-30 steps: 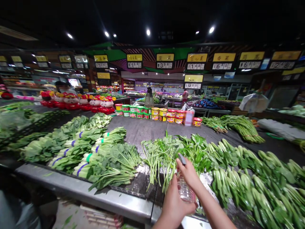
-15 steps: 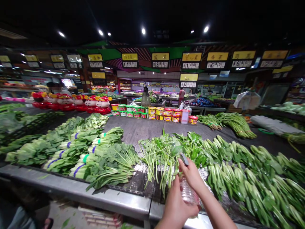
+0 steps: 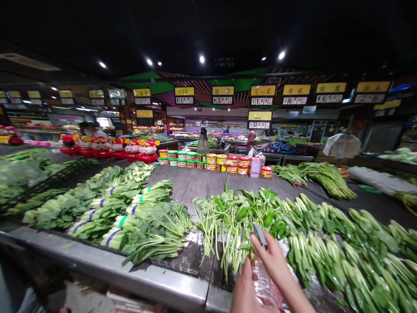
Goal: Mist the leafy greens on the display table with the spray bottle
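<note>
A clear, ribbed plastic spray bottle with a grey trigger head is held between my two hands above the front of the vegetable stand. My left hand is wrapped around the bottle's body from the left. My right hand grips the top, its fingers closed at the trigger head. Just beyond the nozzle lie loose leafy greens with long thin stems. To the right of my hands, rows of wet bok choy cover the stand. The lower bottle is cut off by the frame.
Bundled greens with purple and green bands lie left. Stacked small tubs and a second spray bottle line the back ridge beside red figurines. Price signs hang above. A metal edge borders the stand.
The view has tilted up slightly and turned a little left. My hands and the spray bottle now appear lower and farther right, still gripped the same way.
</note>
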`<state>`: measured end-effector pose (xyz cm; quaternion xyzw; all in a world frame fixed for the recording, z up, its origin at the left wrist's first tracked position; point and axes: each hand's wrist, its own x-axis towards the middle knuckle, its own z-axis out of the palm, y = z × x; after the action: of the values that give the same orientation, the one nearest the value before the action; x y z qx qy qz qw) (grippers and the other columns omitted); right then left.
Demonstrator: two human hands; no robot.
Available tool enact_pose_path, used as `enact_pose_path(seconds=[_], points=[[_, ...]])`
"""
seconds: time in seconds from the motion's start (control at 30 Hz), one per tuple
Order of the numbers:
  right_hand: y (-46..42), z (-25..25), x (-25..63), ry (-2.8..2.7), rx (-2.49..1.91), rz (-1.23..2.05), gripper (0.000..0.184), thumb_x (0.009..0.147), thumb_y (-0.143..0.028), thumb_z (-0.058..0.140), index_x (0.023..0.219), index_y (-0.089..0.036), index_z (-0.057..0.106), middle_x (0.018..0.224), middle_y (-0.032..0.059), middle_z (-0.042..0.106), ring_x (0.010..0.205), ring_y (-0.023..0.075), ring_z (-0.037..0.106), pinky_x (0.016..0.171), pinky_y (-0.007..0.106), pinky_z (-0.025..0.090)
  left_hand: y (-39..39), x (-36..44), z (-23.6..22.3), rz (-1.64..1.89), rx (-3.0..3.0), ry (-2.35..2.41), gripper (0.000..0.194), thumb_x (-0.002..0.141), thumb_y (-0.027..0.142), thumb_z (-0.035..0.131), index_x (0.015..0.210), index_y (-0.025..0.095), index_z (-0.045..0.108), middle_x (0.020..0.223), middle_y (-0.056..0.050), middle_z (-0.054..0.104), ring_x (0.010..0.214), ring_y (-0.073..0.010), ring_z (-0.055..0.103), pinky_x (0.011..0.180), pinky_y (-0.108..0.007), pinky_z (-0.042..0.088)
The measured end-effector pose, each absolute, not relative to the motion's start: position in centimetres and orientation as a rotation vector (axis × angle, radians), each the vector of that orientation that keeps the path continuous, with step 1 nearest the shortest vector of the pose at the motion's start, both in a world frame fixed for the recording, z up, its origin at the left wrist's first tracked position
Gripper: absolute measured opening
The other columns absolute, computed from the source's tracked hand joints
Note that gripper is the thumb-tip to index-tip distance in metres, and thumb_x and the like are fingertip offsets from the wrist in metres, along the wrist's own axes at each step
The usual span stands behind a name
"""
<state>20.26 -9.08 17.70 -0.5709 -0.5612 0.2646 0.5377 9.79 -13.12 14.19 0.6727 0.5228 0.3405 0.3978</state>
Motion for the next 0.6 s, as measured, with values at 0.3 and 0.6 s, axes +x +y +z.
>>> enact_pose_path(seconds=[0.3,0.6], points=[[-9.5,15.9,18.9,-1.323,-1.318,0.741,0.049,0.077,-0.057,0.05,0.104,-0.019,0.064,0.078,0.0065,0.065,0.069,0.0231,0.061,0.064,0.035,0.05,-12.6,8.1,11.2,0.82,1.602,1.282,0.103,0.048,0.024,0.07,0.14,0.003,0.029,0.144,-0.021,0.032,0.126,-0.0309,0.043,0.101,-0.027,0.038],[-10.4,14.5,18.4,-1.388,-1.337,0.754,0.043,0.077,-0.054,0.052,0.101,-0.021,0.064,0.088,0.0069,0.068,0.08,0.025,0.063,0.072,0.036,0.051,-13.4,7.7,9.2,0.777,1.518,1.432,0.073,0.067,0.014,0.051,0.138,0.01,0.037,0.141,-0.015,0.04,0.123,-0.0267,0.048,0.1,-0.029,0.038]])
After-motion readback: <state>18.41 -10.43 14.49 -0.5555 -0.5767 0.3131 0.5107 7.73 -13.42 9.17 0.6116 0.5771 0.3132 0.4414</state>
